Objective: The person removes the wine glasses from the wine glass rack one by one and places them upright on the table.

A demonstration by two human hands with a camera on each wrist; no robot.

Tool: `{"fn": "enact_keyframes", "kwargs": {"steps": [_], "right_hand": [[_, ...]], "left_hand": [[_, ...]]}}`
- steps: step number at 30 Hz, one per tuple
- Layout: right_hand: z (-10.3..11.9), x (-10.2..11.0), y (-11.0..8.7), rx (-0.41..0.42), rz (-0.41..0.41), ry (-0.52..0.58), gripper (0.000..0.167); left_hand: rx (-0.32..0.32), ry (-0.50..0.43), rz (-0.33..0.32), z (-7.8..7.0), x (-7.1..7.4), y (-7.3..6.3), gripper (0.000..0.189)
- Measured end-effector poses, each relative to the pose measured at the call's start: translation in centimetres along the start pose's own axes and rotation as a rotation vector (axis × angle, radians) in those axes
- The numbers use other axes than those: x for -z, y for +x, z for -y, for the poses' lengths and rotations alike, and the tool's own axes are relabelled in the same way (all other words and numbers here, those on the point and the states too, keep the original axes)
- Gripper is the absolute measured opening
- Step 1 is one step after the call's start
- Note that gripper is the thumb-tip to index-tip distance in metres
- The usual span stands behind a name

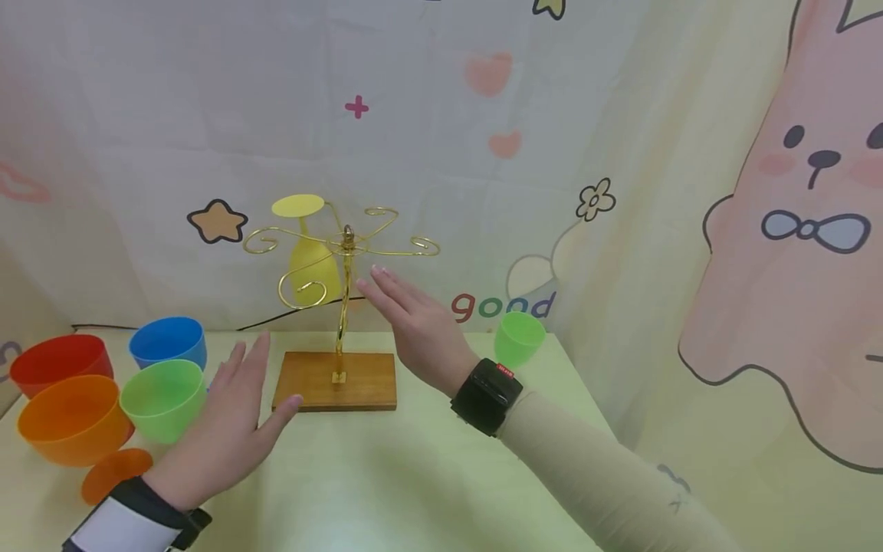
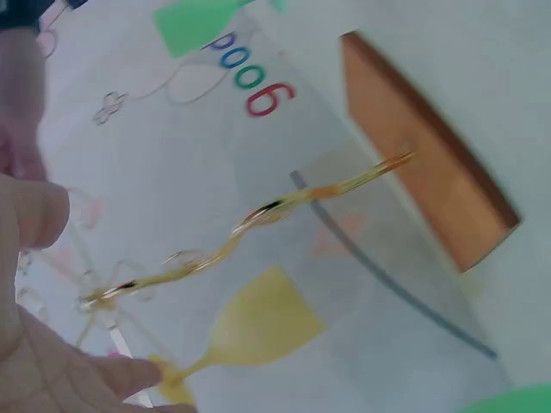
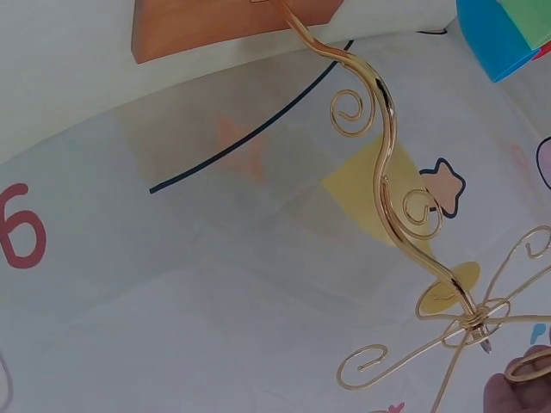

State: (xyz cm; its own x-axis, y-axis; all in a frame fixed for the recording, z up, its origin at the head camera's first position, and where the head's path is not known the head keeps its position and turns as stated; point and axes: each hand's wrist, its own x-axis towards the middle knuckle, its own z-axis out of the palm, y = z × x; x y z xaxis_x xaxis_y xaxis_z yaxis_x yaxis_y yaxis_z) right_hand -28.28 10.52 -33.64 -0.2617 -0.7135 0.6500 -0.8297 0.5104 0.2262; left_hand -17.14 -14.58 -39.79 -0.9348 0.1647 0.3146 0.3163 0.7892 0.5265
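A gold stand [image 1: 344,307] with several curled wire arms rises from a wooden base [image 1: 297,383]. From one arm a yellow goblet [image 1: 313,268] hangs upside down. My left hand [image 1: 228,418], thumb spread and fingers straight, is in front and to the left of the base, overlapping part of a green cup [image 1: 162,399] in the head view. Right of the post is my right hand [image 1: 424,330], its straight fingers pointing toward the post and holding nothing. In the right wrist view fingertips [image 3: 516,396] show by a wire curl; whose they are I cannot tell.
On the left stand a red cup [image 1: 62,364], a blue cup [image 1: 169,341] and an orange cup [image 1: 72,422], with an orange disc [image 1: 113,475] in front. At the right, partly behind my wrist, is a green goblet [image 1: 520,337]. A printed curtain [image 1: 428,176] hangs behind the table.
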Motion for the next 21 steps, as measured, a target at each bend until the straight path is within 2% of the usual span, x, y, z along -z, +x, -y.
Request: {"fn": "enact_keyframes", "kwargs": {"steps": [2, 4, 6, 10, 16, 19, 21], "right_hand": [[0.0, -0.1, -0.1, 0.001, -0.004, 0.0, 0.06], [0.0, -0.1, -0.1, 0.003, -0.01, -0.002, 0.06], [0.0, -0.2, -0.1, 0.006, -0.013, 0.0, 0.06], [-0.1, -0.3, -0.1, 0.004, -0.008, -0.017, 0.061], [0.0, -0.4, 0.0, -0.001, 0.009, -0.052, 0.062], [0.0, -0.5, 0.1, -0.006, 0.02, -0.07, 0.062], [-0.1, -0.5, 0.2, -0.007, 0.022, -0.078, 0.062]], "left_hand": [[-0.074, 0.006, -0.107, -0.4, 1.3, 0.6, 0.093], [-0.158, 0.059, -0.208, -0.4, 2.7, 1.5, 0.098], [-0.214, 0.149, -0.256, -0.4, 4.4, 2.6, 0.105], [-0.313, 0.306, -0.242, 0.6, 6.8, 5.8, 0.116], [-0.516, 0.403, -0.238, 2.6, 8.7, 11.2, 0.116], [-0.543, 0.417, -0.2, 3.9, 9.8, 13.6, 0.118], [-0.526, 0.399, -0.176, 5.0, 10.2, 14.8, 0.118]]}}
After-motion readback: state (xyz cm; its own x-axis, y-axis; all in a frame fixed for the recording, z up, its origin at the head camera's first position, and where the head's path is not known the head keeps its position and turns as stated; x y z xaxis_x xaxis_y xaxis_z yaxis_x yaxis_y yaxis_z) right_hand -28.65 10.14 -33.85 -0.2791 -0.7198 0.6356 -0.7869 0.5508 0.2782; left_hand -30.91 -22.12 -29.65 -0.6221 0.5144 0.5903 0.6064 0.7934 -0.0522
